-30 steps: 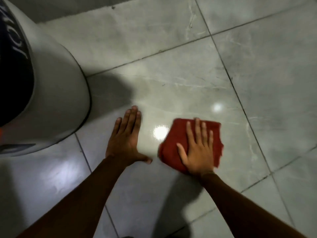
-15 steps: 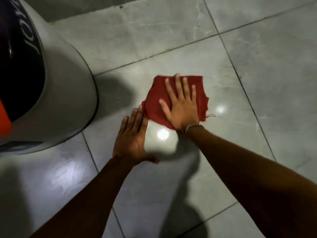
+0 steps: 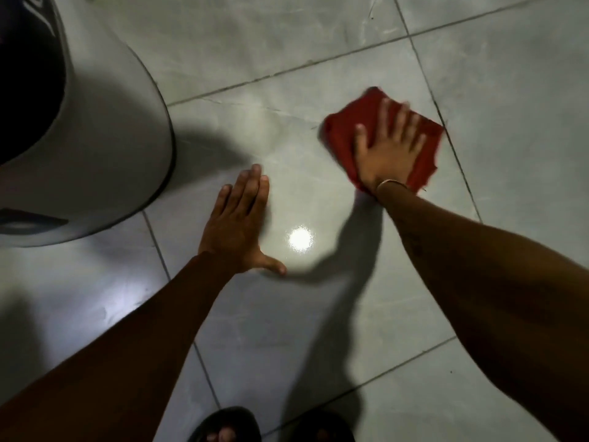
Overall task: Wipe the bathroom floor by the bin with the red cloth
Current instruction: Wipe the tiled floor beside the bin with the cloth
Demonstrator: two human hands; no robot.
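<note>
I see the red cloth (image 3: 357, 122) bunched into a rough, crumpled square, lying flat on the bathroom floor (image 3: 318, 314), its right corner just at a dark grout line. Lower edge is frayed, with loose threads. Cloth outline is blurred. The floor is glossy pale grey tile with faint veining and a bright light spot reflected near the middle. The bin (image 3: 105, 138) is pale grey and rounded with a dark top, standing upright at far left, well apart from the cloth.

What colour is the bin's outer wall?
Light grey bin, dark top; head view.
</note>
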